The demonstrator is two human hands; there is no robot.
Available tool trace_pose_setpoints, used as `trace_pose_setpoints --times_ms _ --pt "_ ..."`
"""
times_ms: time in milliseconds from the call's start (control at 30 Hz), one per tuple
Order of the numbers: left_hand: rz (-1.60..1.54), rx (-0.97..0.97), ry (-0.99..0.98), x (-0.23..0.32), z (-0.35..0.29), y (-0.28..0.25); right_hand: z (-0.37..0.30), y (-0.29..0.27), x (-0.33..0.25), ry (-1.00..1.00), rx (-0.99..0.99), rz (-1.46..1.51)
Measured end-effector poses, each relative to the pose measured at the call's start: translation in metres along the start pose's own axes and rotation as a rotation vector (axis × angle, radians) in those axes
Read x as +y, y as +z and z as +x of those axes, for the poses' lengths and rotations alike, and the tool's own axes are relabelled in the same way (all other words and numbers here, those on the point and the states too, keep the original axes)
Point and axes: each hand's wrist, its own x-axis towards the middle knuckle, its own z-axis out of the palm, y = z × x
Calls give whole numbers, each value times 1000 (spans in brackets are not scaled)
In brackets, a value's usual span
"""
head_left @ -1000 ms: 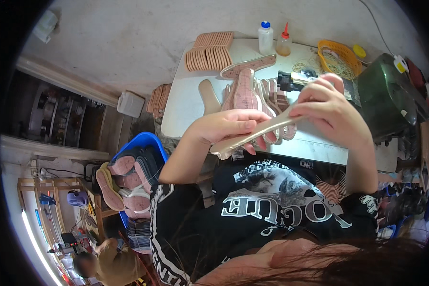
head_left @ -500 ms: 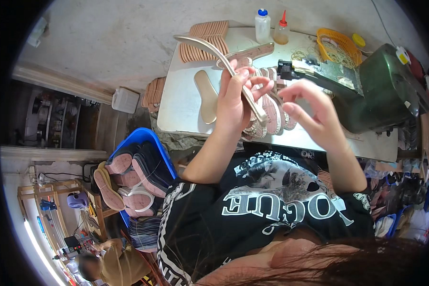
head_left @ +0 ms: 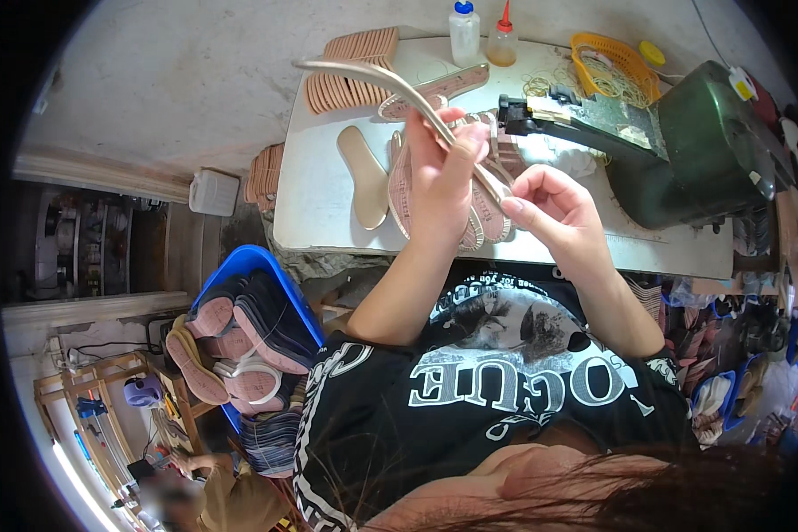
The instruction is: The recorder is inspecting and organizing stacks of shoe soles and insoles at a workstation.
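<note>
**Ana:** What is the biggest thing here?

**Ben:** The white desk (head_left: 319, 204). On its right side sits a big green sewing machine (head_left: 700, 151).

**Ana:** And down on the left?

**Ben:** A blue bin (head_left: 244, 266) beside the desk. It is full of shoe soles, pink ones and dark ones.

**Ana:** What lies on the desk?

**Ben:** A row of tan insoles (head_left: 350, 66) stands at the far edge. One flat tan insole (head_left: 363, 173) lies alone, near a pile of pink soles (head_left: 403, 186). An orange basket (head_left: 616, 58) sits at the back, next to two glue bottles (head_left: 465, 31).

**Ana:** What do the hands do?

**Ben:** The left hand (head_left: 443, 173) is up above the desk. Its fingers are closed tight around a long, thin, bent sole strip (head_left: 377, 80). The strip pokes up and to the left, over the row of insoles.

**Ana:** And the other one?

**Ben:** The right hand (head_left: 550, 208) is just beside the left one. Its fingers are curled, and the thumb and first finger pinch the low end of the same strip.
</note>
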Motion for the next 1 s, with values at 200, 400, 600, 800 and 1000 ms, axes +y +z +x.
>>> trace_pose_setpoints --times_ms 200,400,600,800,1000 --pt "285 -58 -34 -2 -5 -1 1 2 5 -256 1 -389" --pt "311 -176 -4 4 -5 -4 -2 2 0 -110 -39 -17" --pt "250 -86 117 -12 -11 -10 4 0 5 -11 -55 39" --pt "-205 33 244 -17 -24 8 4 -2 18 -67 -64 -270" --pt "-366 21 308 -14 -32 15 5 2 24 -42 5 -128"
